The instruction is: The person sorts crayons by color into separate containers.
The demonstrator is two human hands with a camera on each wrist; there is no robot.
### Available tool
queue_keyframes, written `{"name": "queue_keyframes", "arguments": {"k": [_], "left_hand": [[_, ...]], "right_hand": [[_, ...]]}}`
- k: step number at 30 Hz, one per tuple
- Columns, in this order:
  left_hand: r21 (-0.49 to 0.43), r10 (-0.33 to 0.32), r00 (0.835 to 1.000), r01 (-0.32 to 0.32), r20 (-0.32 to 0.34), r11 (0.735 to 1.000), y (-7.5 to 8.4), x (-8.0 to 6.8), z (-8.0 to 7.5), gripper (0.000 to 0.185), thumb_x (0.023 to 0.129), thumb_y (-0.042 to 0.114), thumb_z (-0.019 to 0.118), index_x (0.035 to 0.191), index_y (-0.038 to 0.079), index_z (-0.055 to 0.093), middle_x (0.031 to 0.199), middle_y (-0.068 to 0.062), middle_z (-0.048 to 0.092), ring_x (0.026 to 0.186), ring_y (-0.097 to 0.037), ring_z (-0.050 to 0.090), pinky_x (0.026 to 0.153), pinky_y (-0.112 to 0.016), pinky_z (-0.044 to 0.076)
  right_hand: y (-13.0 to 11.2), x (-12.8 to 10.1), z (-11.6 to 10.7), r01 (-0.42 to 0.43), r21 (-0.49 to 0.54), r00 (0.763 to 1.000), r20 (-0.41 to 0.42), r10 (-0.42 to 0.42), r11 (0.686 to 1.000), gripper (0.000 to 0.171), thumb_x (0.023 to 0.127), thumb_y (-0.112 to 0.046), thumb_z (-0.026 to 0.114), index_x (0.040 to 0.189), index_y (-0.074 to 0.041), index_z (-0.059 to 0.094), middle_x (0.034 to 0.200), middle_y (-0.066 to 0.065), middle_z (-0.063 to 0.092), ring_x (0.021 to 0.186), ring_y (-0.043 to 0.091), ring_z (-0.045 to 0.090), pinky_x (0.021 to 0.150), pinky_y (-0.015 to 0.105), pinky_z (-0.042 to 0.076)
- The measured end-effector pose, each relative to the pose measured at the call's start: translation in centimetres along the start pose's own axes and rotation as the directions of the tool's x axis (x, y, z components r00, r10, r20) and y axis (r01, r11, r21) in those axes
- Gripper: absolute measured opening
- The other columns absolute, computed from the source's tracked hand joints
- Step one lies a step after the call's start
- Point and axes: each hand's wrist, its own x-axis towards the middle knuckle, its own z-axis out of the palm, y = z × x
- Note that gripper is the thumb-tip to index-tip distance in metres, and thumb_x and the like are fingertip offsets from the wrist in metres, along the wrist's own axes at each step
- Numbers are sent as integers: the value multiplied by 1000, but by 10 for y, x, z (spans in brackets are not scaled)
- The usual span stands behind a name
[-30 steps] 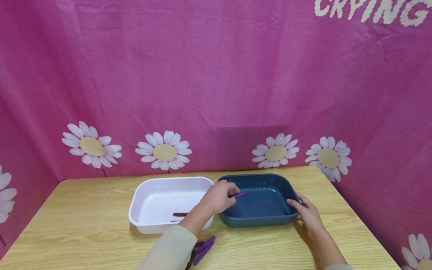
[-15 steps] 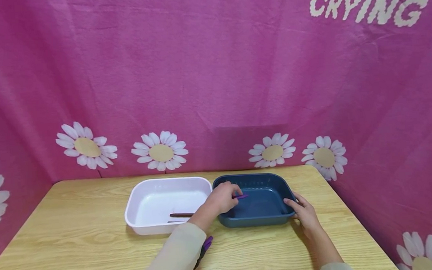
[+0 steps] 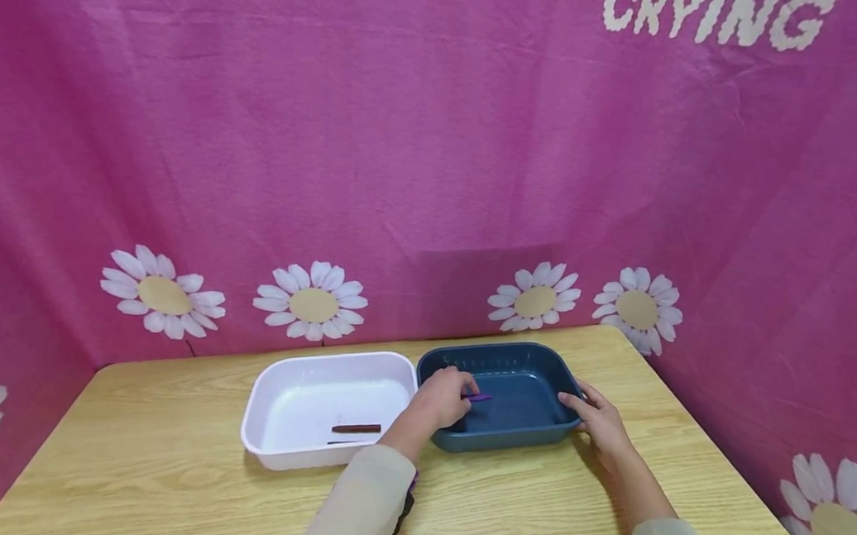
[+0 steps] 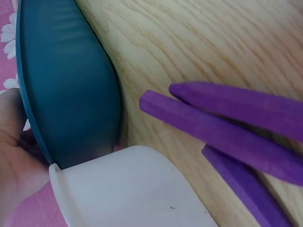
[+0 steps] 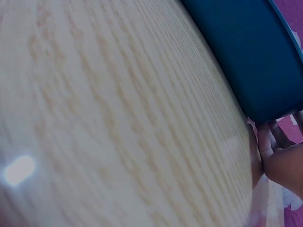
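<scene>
In the head view my left hand (image 3: pixel 443 398) reaches over the near left part of a dark blue plastic bin (image 3: pixel 511 438), pinching a purple crayon (image 3: pixel 481 397) low inside it. The thumb of my right hand (image 3: pixel 602 423) lies over the bin's right rim, with the fingers outside and under that corner. Several more purple crayons (image 4: pixel 222 135) lie on the table beneath the left forearm, clearest in the left wrist view. Fingertips of the right hand (image 5: pixel 279 151) appear against the bin's lower edge in the right wrist view.
A white bin (image 3: pixel 307 458) stands against the blue bin's left side. Inside it are a brown crayon (image 3: pixel 356 428) and a thin dark piece (image 3: pixel 345 441), partly hidden by its front wall. Dark objects (image 3: pixel 404 514) lie beside the left sleeve. A pink flowered cloth (image 3: pixel 391 162) hangs behind the table.
The left hand has lowered slightly into the blue bin, still with the purple crayon. Its forearm has swung right over the crayons on the table. The right hand keeps its hold on the bin.
</scene>
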Motion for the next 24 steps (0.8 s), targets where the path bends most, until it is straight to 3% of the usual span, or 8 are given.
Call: {"name": "queue_keyframes", "arguments": {"k": [8, 18, 24], "left_hand": [[7, -23, 999, 23, 26, 1000, 2, 3, 3, 18, 88, 13, 61, 104, 16, 67, 95, -2, 59, 88, -14, 56, 82, -27, 47], [63, -43, 999, 42, 16, 997, 3, 4, 8, 16, 88, 16, 61, 103, 19, 67, 98, -1, 59, 94, -16, 55, 84, -28, 47], [43, -33, 999, 33, 7, 999, 1, 6, 8, 16, 88, 17, 62, 103, 18, 67, 95, -1, 59, 93, -16, 55, 83, -28, 47]], "right_hand": [[0, 0, -1, -4, -15, 1000, -3, 4, 1000, 57, 89, -24, 62, 140, -8, 42, 100, -13, 59, 78, 1, 62, 66, 16, 50], [1, 0, 0, -2, -32, 1000, -7, 2, 999, 56, 89, -24, 62, 139, -8, 43, 98, -12, 59, 79, 2, 62, 67, 17, 50], [1, 0, 1, 0, -33, 1000, -12, -1, 999, 56, 89, -24, 62, 139, -8, 43, 114, -1, 59, 81, 2, 63, 68, 17, 50]]}}
